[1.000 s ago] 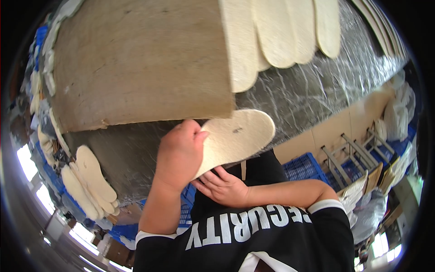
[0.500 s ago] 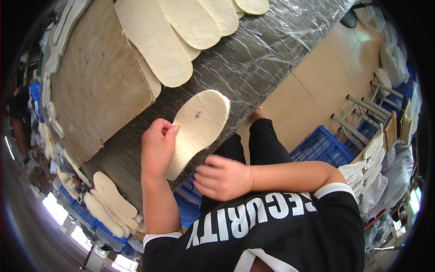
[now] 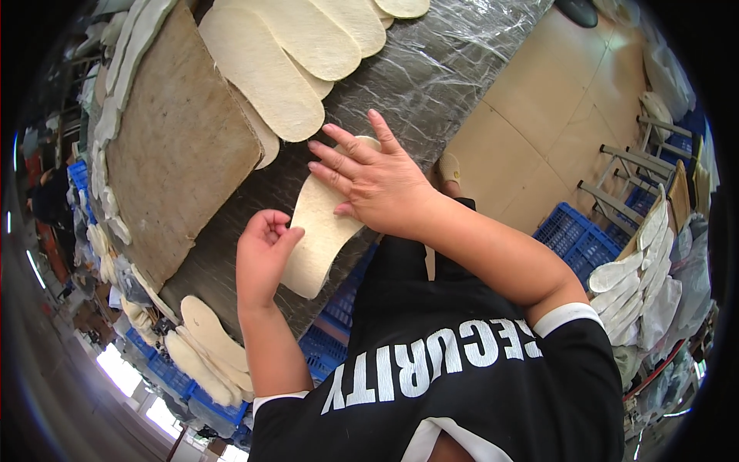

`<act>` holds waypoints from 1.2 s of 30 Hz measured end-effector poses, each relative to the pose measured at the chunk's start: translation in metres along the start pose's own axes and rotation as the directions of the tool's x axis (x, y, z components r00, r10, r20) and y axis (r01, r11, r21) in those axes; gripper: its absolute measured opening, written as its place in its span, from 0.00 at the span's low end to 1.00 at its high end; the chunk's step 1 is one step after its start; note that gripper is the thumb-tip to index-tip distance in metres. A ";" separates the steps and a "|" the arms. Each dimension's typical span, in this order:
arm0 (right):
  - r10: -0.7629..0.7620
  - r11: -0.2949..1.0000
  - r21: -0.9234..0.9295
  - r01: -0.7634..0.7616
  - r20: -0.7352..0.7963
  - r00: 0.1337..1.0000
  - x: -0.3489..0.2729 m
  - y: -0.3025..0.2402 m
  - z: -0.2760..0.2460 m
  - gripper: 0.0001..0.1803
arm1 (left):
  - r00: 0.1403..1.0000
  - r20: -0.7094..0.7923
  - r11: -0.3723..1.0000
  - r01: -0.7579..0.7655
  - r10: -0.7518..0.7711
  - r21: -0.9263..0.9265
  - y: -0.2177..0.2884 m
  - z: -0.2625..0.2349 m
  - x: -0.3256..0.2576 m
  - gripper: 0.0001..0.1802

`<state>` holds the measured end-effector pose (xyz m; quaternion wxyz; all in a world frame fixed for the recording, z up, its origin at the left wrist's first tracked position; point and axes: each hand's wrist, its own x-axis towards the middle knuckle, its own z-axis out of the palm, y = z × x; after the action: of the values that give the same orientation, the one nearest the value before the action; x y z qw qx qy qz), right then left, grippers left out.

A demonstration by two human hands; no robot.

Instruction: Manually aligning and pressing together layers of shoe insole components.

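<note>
the right hand (image 3: 373,181) lies flat and open, fingers spread, pressing down on the upper end of a cream insole (image 3: 319,231) without gripping it. the left hand (image 3: 262,254) is loosely curled at the insole's lower left edge, fingertips touching that edge; whether it pinches the edge cannot be told. the insole rests under both hands on a worktable (image 3: 439,69) wrapped in crinkled clear plastic film, its lower end near the table's front edge. just above the right hand's fingertips, a row of overlapping insoles (image 3: 265,73) lies fanned across the table. to the left of that row and above the left hand sits a flat brown board (image 3: 181,150), with more pale insole pieces along its far side. below the left hand, past the forearm, a small pile of insoles (image 3: 204,346) rests at the table edge. right of the right forearm, well apart, a blue plastic crate (image 3: 577,235) stands on the floor.
</note>
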<state>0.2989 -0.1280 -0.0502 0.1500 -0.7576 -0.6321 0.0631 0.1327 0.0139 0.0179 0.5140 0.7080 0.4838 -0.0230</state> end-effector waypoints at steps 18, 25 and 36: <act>-0.570 0.747 0.424 0.513 0.010 0.822 0.036 -0.068 -0.006 0.41 | 0.996 0.072 0.910 0.078 -0.053 -0.408 -0.065 -0.029 -0.044 0.07; -0.474 0.705 0.640 0.306 0.103 0.874 0.041 -0.066 -0.015 0.44 | 0.913 -0.174 0.723 0.163 -0.368 -0.671 -0.113 -0.025 -0.073 0.09; -0.505 0.732 0.620 0.281 0.218 0.835 0.049 -0.067 -0.021 0.47 | 0.942 -0.058 0.762 0.231 -0.331 -0.606 -0.096 -0.004 -0.068 0.06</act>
<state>0.2516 -0.0725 -0.0048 0.2544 -0.4977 -0.7490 0.3556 0.0271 -0.0281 -0.0117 0.6582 0.4314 0.6073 0.1089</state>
